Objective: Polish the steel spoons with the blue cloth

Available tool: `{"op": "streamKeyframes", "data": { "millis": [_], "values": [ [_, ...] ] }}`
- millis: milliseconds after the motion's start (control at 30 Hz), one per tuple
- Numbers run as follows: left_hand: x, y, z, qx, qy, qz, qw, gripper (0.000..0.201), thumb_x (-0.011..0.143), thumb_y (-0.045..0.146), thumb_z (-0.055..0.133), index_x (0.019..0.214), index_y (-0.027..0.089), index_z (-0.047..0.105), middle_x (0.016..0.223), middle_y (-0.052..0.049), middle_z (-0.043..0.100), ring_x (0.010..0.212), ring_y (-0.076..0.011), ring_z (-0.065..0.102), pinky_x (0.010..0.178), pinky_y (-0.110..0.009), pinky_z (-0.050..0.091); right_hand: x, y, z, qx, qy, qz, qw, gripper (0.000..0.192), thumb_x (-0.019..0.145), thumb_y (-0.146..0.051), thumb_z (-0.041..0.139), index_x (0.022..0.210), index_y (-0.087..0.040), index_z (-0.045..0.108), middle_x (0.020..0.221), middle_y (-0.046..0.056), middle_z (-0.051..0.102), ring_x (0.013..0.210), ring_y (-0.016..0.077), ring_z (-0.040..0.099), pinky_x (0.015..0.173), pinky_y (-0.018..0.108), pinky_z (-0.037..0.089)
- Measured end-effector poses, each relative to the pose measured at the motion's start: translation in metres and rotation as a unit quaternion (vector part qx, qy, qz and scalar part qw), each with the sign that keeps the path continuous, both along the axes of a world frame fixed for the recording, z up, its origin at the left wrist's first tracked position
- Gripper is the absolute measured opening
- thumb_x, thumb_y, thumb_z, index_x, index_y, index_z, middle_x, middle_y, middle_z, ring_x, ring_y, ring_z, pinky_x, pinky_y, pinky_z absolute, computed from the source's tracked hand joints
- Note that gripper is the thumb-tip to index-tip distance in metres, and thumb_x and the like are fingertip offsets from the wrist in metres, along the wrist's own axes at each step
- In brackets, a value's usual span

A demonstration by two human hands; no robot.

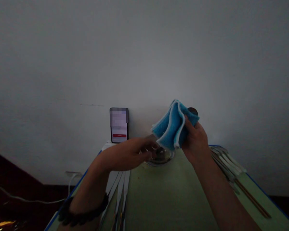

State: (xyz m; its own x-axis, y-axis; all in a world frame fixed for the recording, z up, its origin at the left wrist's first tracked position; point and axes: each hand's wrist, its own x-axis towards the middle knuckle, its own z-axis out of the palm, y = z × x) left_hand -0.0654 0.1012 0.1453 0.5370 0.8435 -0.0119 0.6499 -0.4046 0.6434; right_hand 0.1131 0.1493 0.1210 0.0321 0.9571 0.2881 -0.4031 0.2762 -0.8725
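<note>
1. Your right hand (195,139) is raised above the far end of the bench (163,195), fingers closed around a folded blue cloth (172,126) with white edging; the cloth fans out to the left of your grip.
2. A small dark rounded thing shows just above the cloth at your fingertips; it is too dim to tell what it is.
3. Your left hand (135,154) reaches across to a clear glass bowl (161,157) on the bench, directly under the cloth. Its fingers curl at the bowl's near-left rim, but whether they pinch the rim or only rest on it cannot be told in this light.
4. A dark beaded bracelet (82,211) sits on your left wrist.
5. A phone (119,125) stands upright against the wall behind the bowl, to its left, screen lit.
6. Long utensils (120,195) lie in a row on the bench below your left forearm; a second row (227,166) lies along the right edge, beside your right forearm.
7. A white cable (72,179) hangs off the bench's left side.
</note>
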Motion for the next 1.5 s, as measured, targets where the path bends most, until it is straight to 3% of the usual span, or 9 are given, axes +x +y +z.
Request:
{"op": "streamKeyframes", "data": {
  "millis": [100,267,400,500,567,700,1067,1333,1500],
  "values": [
    [0.008,-0.004,0.001,-0.043,0.000,-0.065,0.997,0.027,0.085,0.034,0.040,0.092,0.016,0.057,0.083,-0.004,0.064,0.072,-0.0124,0.057,0.063,-0.021,0.044,-0.012,-0.004,-0.001,-0.002,0.021,-0.020,1.000,0.038,0.078,-0.043,0.048,0.109,-0.021,0.048,0.107,0.005,0.058,0.091,0.0177,0.058,0.070,0.030,0.049],
    [0.007,0.000,0.003,-0.065,-0.002,-0.006,0.998,0.042,0.088,0.041,0.025,0.065,0.016,0.049,0.053,0.002,0.049,0.048,-0.0085,0.044,0.049,-0.019,0.037,-0.012,0.002,-0.008,-0.008,-0.002,-0.012,1.000,0.038,0.075,-0.042,0.053,0.106,-0.019,0.050,0.105,0.006,0.061,0.088,0.0188,0.060,0.074,0.032,0.049],
    [-0.012,-0.001,0.005,-0.076,-0.007,0.024,0.997,0.045,0.086,0.048,0.028,0.060,0.016,0.046,0.052,0.003,0.042,0.048,-0.0083,0.041,0.049,-0.020,0.036,0.011,0.011,-0.007,0.046,-0.147,-0.009,0.988,0.032,0.074,-0.041,0.056,0.096,-0.019,0.055,0.097,0.005,0.064,0.086,0.0192,0.060,0.075,0.034,0.048],
    [-0.025,-0.002,0.007,-0.049,-0.023,0.057,0.997,0.044,0.087,0.046,0.029,0.061,0.016,0.047,0.054,0.003,0.043,0.050,-0.0083,0.042,0.048,-0.020,0.034,0.030,0.008,0.002,0.090,-0.330,0.009,0.940,0.030,0.075,-0.042,0.056,0.091,-0.018,0.058,0.086,0.004,0.066,0.077,0.0182,0.059,0.068,0.031,0.047],
    [-0.030,-0.003,0.010,-0.005,-0.041,0.078,0.996,0.041,0.088,0.043,0.029,0.063,0.016,0.048,0.055,0.003,0.044,0.050,-0.0078,0.041,0.047,-0.019,0.033,0.039,0.004,0.010,0.103,-0.444,0.091,0.885,0.030,0.076,-0.041,0.055,0.093,-0.017,0.059,0.082,0.003,0.065,0.072,0.0170,0.059,0.062,0.028,0.046],
    [-0.032,-0.004,0.013,0.071,-0.043,0.080,0.993,0.038,0.088,0.039,0.032,0.062,0.016,0.046,0.055,0.004,0.042,0.050,-0.0067,0.040,0.048,-0.018,0.033,0.046,-0.004,0.019,0.140,-0.544,0.188,0.806,0.025,0.080,-0.036,0.050,0.094,-0.017,0.060,0.084,0.003,0.065,0.073,0.0155,0.058,0.063,0.026,0.044],
    [-0.004,-0.005,0.006,0.073,0.047,0.004,0.996,0.037,0.087,0.037,0.033,0.066,0.015,0.054,0.055,0.003,0.047,0.051,-0.0079,0.043,0.049,-0.019,0.031,0.014,-0.018,0.014,0.221,-0.605,0.211,0.735,0.022,0.081,-0.036,0.049,0.086,-0.019,0.062,0.072,0.000,0.063,0.063,0.0120,0.054,0.059,0.023,0.037],
    [-0.019,-0.002,0.007,0.086,0.041,0.027,0.995,0.040,0.088,0.041,0.031,0.067,0.015,0.054,0.057,0.003,0.047,0.054,-0.0088,0.045,0.053,-0.020,0.032,0.016,-0.008,0.010,0.216,-0.595,0.205,0.747,0.025,0.081,-0.038,0.048,0.086,-0.019,0.063,0.070,-0.001,0.062,0.062,0.0117,0.054,0.057,0.022,0.037],
    [-0.036,-0.003,0.011,0.087,0.005,0.080,0.993,0.039,0.088,0.041,0.031,0.066,0.016,0.050,0.054,0.005,0.039,0.050,-0.0074,0.038,0.048,-0.018,0.029,0.036,0.004,0.011,0.143,-0.549,0.131,0.813,0.028,0.079,-0.041,0.049,0.084,-0.018,0.063,0.074,0.001,0.064,0.068,0.0152,0.057,0.059,0.024,0.040]
  ]
}}
